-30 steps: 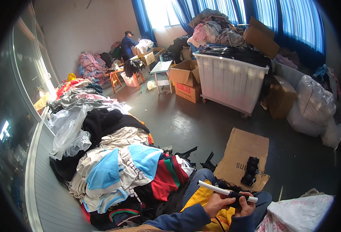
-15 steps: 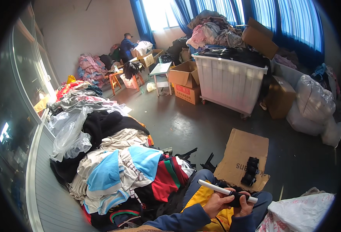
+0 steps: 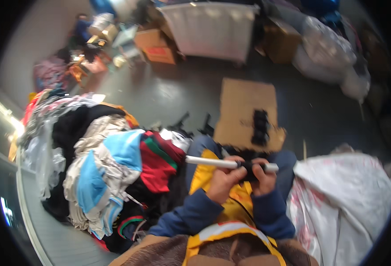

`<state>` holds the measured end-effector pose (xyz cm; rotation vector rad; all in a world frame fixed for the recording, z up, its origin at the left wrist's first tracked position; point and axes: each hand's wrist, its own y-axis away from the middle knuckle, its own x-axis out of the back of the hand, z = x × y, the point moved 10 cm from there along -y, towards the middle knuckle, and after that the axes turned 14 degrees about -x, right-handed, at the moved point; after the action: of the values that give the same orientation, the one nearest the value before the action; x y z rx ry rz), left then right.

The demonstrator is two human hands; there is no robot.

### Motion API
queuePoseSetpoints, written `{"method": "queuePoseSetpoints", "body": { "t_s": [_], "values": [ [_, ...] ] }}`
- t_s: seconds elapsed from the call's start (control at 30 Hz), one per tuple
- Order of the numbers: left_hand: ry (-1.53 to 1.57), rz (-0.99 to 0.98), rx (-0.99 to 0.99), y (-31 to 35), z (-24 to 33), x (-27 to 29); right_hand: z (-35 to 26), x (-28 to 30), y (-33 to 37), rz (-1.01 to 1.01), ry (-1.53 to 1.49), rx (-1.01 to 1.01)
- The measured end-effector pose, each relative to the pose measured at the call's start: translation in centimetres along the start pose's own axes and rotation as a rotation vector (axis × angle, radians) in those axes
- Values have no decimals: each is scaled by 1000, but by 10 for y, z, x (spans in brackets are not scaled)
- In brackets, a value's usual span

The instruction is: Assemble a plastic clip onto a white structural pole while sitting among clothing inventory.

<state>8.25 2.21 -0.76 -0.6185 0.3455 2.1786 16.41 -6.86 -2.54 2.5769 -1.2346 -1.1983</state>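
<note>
"1 big heap of clothes (image 3: 89, 133) crowds in on the left, close by the left elbow!"

"And a blue-and-white garment (image 3: 91, 181) tops it. Beyond, across the floor, cardboard boxes (image 3: 149, 39), then a pale bin (image 3: 211, 31). Nearer, a flat cardboard sheet (image 3: 239, 99) carries a black bundle (image 3: 260, 128), and a white sack (image 3: 346, 199) hems in the right side!"

"Any print?"

"An orange-red panel on the boxes, dark marks on the sheet, reddish ones on the sack: all too blurred to read."

"To the hands, then!"

"2 forearms angle forward over the lap. The left hand (image 3: 223, 184) has thumb and fingers curled snugly round a white rod (image 3: 204, 162), nearly level above the lap, long end jutting left."

"And the right hand (image 3: 265, 181) pinches near the short end, against a black piece (image 3: 248, 168) between the hands. Whether that piece fully encircles the rod, I can't tell."
</note>
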Motion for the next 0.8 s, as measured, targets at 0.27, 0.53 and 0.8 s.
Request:
{"method": "queuePoseSetpoints", "body": {
  "t_s": [0.27, 0.53, 0.8],
  "values": [
    [-34, 32, 123, -2, -23, 13, 5, 8, 4, 86, -251, -42],
    [135, 26, 125, 9, -26, -1, 2, 12, 13, 97, -217, -16],
    [135, 65, 45, 4, -13, 0, 1, 3, 2, -42, -249, 10]
  ]
}}
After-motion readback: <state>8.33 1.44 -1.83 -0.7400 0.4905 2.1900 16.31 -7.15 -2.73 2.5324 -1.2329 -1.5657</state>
